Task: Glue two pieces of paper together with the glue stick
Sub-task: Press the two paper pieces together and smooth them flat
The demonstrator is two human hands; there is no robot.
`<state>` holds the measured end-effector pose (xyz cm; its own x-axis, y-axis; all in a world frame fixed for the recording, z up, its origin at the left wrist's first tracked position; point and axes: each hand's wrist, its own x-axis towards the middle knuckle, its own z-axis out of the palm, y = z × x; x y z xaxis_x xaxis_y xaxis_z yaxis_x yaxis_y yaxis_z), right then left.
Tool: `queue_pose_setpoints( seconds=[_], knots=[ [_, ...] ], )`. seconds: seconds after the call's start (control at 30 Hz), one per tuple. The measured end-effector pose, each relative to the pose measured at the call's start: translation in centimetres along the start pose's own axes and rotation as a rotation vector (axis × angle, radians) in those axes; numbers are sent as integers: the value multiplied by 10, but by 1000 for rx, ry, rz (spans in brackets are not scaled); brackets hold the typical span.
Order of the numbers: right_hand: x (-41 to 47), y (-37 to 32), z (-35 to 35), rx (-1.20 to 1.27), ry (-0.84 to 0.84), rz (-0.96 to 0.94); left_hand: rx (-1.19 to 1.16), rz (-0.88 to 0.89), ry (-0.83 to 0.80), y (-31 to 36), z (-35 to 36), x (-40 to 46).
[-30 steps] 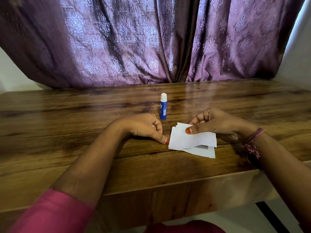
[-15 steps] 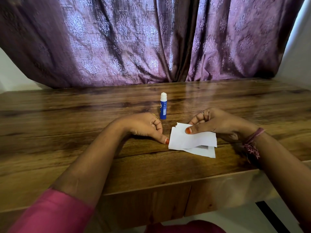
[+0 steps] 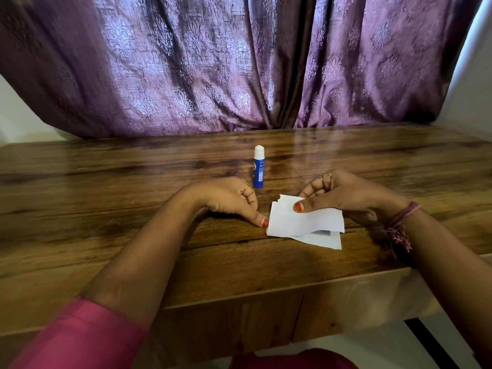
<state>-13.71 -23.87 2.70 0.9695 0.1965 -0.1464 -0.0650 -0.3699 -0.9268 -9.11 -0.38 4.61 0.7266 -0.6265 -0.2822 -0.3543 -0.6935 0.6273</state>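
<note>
Two white pieces of paper lie overlapped on the wooden table point(image 3: 106, 198). The upper paper point(image 3: 306, 222) has a torn far-left corner and covers most of the lower paper point(image 3: 326, 240), which shows along the near right. My right hand point(image 3: 343, 193) pinches the upper paper at its far edge, thumb on top and fingers curled behind. My left hand point(image 3: 229, 198) rests on the table with loosely curled fingers, its thumb tip touching the paper's left edge. A blue glue stick point(image 3: 258, 169) with a white cap stands upright just behind my left hand, apart from both hands.
A purple patterned curtain point(image 3: 213, 62) hangs along the table's far edge. The table's near edge runs just below my forearms. White wall shows at the far left and right.
</note>
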Motion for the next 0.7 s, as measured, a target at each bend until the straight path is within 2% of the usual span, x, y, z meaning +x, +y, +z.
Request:
queue_pose_setpoints(
  seconds=[0.7],
  knots=[
    [0,1,4,-12,37,-17,-1,-2,23,-5,1,4]
  ],
)
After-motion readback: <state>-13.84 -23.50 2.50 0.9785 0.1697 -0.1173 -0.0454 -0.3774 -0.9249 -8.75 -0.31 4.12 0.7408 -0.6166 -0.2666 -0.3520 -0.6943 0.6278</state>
